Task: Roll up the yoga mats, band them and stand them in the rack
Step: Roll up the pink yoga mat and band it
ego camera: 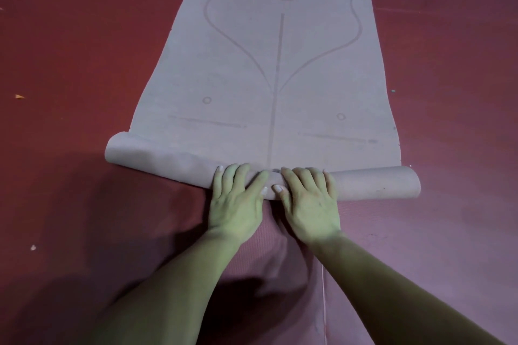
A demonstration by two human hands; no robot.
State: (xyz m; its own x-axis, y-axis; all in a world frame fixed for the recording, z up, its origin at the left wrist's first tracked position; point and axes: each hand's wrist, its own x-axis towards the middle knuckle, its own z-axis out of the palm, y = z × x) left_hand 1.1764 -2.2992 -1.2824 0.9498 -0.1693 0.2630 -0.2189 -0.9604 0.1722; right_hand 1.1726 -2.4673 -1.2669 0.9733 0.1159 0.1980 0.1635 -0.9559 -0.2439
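Observation:
A pale mauve yoga mat (pixel 277 59) with printed alignment lines lies flat on the floor, stretching away from me. Its near end is wound into a low roll (pixel 372 185) that runs slantwise, the left end farther from me than the right. My left hand (pixel 238 202) and my right hand (pixel 308 202) lie side by side, palms down, on the middle of the roll. The fingers of both reach over its top. No band and no rack are in view.
Dark red floor matting (pixel 84 64) surrounds the mat on both sides. A seam line (pixel 324 302) runs along the floor toward me between my forearms. Small scraps (pixel 19 96) lie on the floor at the left.

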